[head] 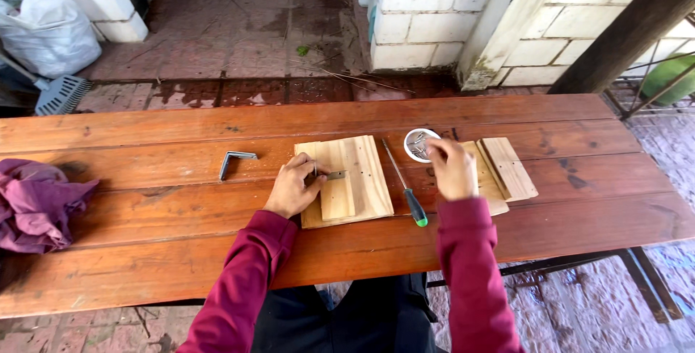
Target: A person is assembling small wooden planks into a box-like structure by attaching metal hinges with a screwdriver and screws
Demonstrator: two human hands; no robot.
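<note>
While the left hand (292,188) pins a metal bracket (327,175) flat on the pine boards (355,172), the right hand (452,168), fingers pinched but contents hidden, should lift one screw cleanly from the white dish (414,138).

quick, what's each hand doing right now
Left hand: closed on a small metal bracket, pressing it onto the wooden boards.
Right hand: fingers at the small white dish of screws; grip cannot be told.
</note>
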